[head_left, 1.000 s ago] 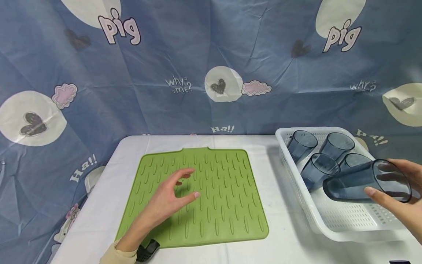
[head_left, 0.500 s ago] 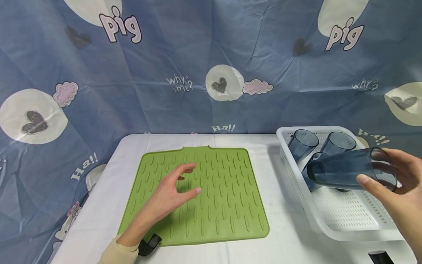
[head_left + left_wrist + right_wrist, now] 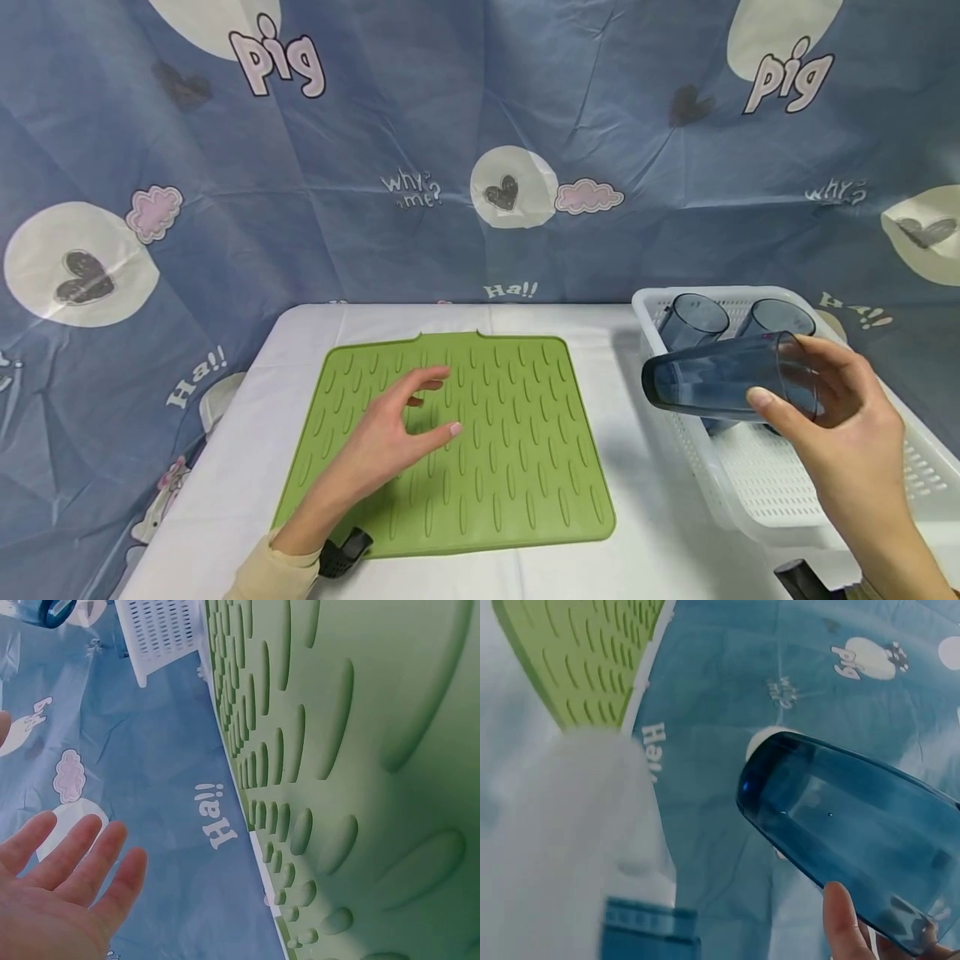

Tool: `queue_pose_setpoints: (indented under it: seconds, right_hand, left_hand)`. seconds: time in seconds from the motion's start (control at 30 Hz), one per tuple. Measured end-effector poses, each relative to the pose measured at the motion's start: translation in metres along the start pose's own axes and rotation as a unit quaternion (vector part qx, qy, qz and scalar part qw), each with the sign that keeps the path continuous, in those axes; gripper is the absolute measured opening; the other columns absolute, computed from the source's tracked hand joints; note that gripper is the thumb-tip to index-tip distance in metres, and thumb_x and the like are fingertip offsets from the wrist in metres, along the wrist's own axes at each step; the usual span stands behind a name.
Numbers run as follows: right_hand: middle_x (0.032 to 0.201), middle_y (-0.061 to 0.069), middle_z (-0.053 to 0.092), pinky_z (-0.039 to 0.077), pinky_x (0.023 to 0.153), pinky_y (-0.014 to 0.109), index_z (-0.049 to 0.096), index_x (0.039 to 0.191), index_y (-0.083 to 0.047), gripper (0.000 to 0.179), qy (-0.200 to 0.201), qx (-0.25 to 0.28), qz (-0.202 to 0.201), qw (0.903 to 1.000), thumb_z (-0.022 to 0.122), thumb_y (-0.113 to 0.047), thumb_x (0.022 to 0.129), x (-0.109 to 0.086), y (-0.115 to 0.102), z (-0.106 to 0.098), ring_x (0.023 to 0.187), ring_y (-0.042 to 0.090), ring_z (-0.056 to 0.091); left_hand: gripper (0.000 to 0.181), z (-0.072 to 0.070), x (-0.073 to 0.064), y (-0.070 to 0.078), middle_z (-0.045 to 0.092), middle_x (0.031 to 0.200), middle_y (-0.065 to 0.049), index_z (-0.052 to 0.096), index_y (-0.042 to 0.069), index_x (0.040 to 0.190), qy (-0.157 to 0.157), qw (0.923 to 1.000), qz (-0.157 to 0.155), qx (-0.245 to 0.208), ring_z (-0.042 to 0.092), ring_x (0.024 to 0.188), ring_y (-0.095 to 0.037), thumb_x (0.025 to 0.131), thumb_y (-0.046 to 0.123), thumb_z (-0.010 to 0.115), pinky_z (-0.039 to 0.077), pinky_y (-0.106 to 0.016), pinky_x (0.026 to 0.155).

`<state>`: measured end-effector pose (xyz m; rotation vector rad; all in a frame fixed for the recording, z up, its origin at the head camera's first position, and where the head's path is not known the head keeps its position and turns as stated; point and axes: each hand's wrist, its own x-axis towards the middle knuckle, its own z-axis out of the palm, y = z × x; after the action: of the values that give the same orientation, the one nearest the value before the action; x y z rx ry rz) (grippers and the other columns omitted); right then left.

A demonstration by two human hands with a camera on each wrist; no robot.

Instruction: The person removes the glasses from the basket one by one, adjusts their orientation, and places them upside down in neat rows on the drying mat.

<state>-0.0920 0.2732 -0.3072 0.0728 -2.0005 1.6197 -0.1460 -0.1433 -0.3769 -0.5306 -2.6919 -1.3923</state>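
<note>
My right hand grips a blue drinking glass near its rim, thumb on the near side and fingers on the far side. The glass lies sideways in the air over the left part of a white basket, its base pointing left. In the right wrist view the same glass is clear blue and looks empty. Above a green ridged mat my left hand hovers, thumb and fingers apart and holding nothing. The left wrist view shows this hand's spread fingers.
Inside the basket stand more blue glasses, partly hidden behind the held one. A white cloth covers the table. Behind it hangs a blue patterned curtain.
My right hand has carried the glass leftward and slightly up, from above the basket's right part to its left wall. The left hand has stayed nearly still over the mat.
</note>
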Motion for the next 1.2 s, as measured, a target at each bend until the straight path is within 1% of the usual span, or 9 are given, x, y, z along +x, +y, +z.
queue_pose_setpoints:
  seconds: [0.07,0.13,0.27,0.33,0.6,0.73,0.93,1.1,1.2]
  right_hand:
    - [0.125,0.009,0.056,0.049,0.077,0.01,0.053,0.134,-0.002,0.065,0.003,0.061,0.007,0.9981,0.068,0.024,0.076,0.0,0.001,0.004,0.111,0.015,0.054]
    - [0.124,0.01,0.056,0.047,0.085,0.012,0.054,0.133,0.0,0.064,0.007,0.099,0.011,0.995,0.066,0.027,0.075,0.0,0.001,0.008,0.114,0.017,0.053]
    - [0.125,0.009,0.058,0.041,0.096,0.016,0.055,0.132,0.002,0.062,0.015,0.147,0.022,0.9888,0.062,0.028,0.076,0.001,0.002,0.016,0.12,0.019,0.05]
    - [0.125,0.01,0.058,0.041,0.098,0.016,0.056,0.13,0.003,0.06,0.019,0.164,0.028,0.9858,0.061,0.029,0.077,0.001,0.003,0.02,0.121,0.02,0.05]
    - [0.129,0.013,0.055,0.048,0.091,0.017,0.057,0.129,0.001,0.054,0.015,0.203,0.045,0.978,0.058,0.026,0.08,-0.002,0.005,0.037,0.119,0.02,0.051]
    - [0.128,0.012,0.054,0.051,0.085,0.017,0.056,0.13,0.0,0.053,0.004,0.229,0.057,0.9718,0.057,0.023,0.083,-0.003,0.005,0.044,0.11,0.017,0.055]
    - [0.125,0.013,0.053,0.054,0.078,0.019,0.052,0.134,0.0,0.05,-0.027,0.25,0.066,0.9657,0.056,0.019,0.087,-0.006,0.007,0.054,0.102,0.015,0.058]
    - [0.123,0.013,0.053,0.056,0.075,0.022,0.051,0.134,0.0,0.048,-0.045,0.257,0.077,0.9624,0.055,0.017,0.089,-0.009,0.01,0.062,0.101,0.015,0.059]
    - [0.121,0.012,0.054,0.057,0.076,0.025,0.052,0.134,-0.001,0.047,-0.054,0.274,0.084,0.9566,0.054,0.017,0.09,-0.011,0.012,0.066,0.101,0.015,0.06]
  left_hand:
    - [0.065,0.0,0.001,0.0,0.053,0.134,0.01,0.047,0.037,0.14,0.001,1.0,0.002,0.0,0.053,0.117,-0.019,0.083,0.047,0.077,0.048,-0.052,0.093]
    - [0.065,0.0,0.002,0.0,0.053,0.134,0.011,0.047,0.037,0.14,0.002,1.0,0.005,-0.003,0.052,0.118,-0.017,0.083,0.046,0.077,0.047,-0.051,0.094]
    - [0.065,0.0,0.004,0.002,0.053,0.133,0.012,0.048,0.037,0.139,0.003,0.9999,0.007,-0.008,0.052,0.117,-0.016,0.082,0.047,0.077,0.047,-0.05,0.095]
    - [0.066,0.0,0.005,0.003,0.053,0.134,0.011,0.048,0.036,0.14,0.003,0.9999,0.008,-0.013,0.052,0.118,-0.016,0.082,0.047,0.077,0.046,-0.051,0.095]
    - [0.066,0.0,0.012,0.01,0.054,0.134,0.01,0.048,0.032,0.14,0.005,0.9991,0.024,-0.034,0.051,0.119,-0.015,0.082,0.04,0.079,0.045,-0.044,0.097]
    - [0.066,0.002,0.015,0.012,0.053,0.134,0.011,0.048,0.031,0.14,0.002,0.9985,0.034,-0.042,0.051,0.12,-0.013,0.082,0.04,0.079,0.045,-0.042,0.097]
    - [0.068,0.007,0.019,0.015,0.054,0.134,0.009,0.049,0.03,0.14,0.01,0.9973,0.051,-0.051,0.051,0.121,-0.015,0.081,0.031,0.082,0.044,-0.045,0.099]
    - [0.069,0.01,0.022,0.017,0.054,0.136,0.008,0.049,0.027,0.141,0.015,0.9956,0.062,-0.069,0.05,0.124,-0.016,0.081,0.033,0.082,0.042,-0.047,0.102]
    - [0.07,0.013,0.024,0.019,0.053,0.137,0.008,0.049,0.025,0.141,0.012,0.9944,0.065,-0.082,0.05,0.125,-0.016,0.08,0.032,0.083,0.042,-0.048,0.103]
